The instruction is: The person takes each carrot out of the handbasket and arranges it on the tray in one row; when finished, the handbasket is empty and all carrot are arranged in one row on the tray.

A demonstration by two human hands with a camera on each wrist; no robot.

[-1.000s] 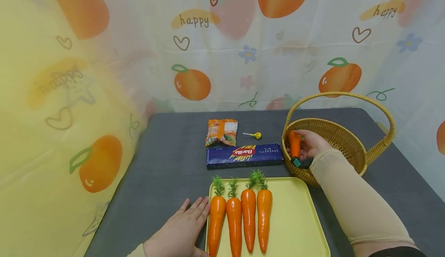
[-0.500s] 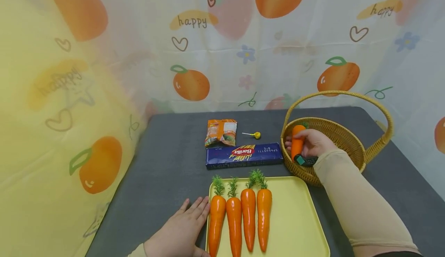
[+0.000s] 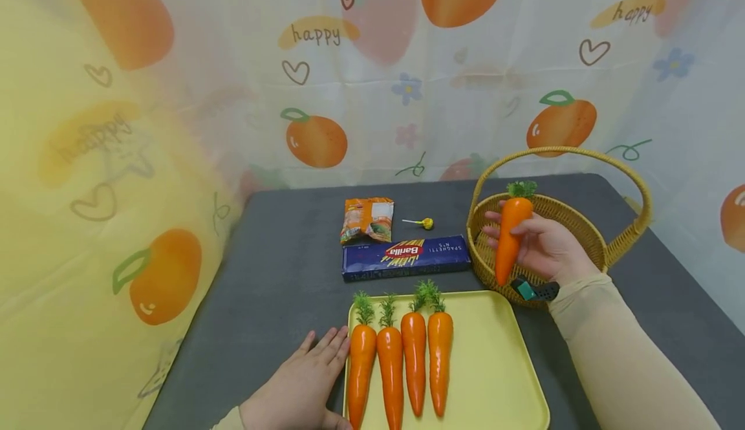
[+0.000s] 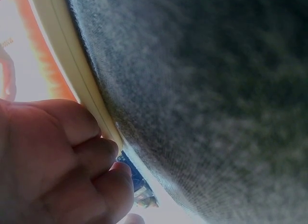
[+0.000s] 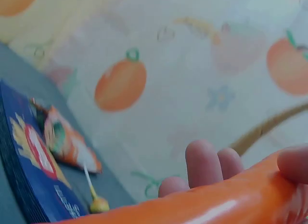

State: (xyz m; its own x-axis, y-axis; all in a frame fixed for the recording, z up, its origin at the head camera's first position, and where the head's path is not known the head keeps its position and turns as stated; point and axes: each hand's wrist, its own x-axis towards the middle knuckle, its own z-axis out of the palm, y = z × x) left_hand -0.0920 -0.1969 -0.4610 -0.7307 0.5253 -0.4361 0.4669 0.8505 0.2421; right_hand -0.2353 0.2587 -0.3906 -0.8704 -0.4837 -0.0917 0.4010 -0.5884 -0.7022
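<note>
My right hand (image 3: 544,246) grips an orange carrot (image 3: 511,236) with a green top, held upright over the near left rim of the wicker basket (image 3: 582,226). In the right wrist view the carrot (image 5: 211,202) crosses the bottom, thumb on one side and fingertips behind. My left hand (image 3: 299,378) lies with its fingers straight against the left edge of the yellow tray (image 3: 495,365). Several carrots (image 3: 414,362) lie side by side on the tray's left half, tops pointing away. In the left wrist view, the left hand (image 4: 67,161) touches the tray rim (image 4: 72,55).
Behind the tray lies a blue spaghetti box (image 3: 407,257). Beyond it are an orange snack packet (image 3: 368,220) and a yellow lollipop (image 3: 427,223). The basket's tall handle (image 3: 559,150) arches above its opening. A printed curtain (image 3: 372,94) hangs behind the grey table (image 3: 279,249).
My right hand has lifted the carrot up out of the basket and slightly right, so its whole length now shows. The left hand stays at the tray edge.
</note>
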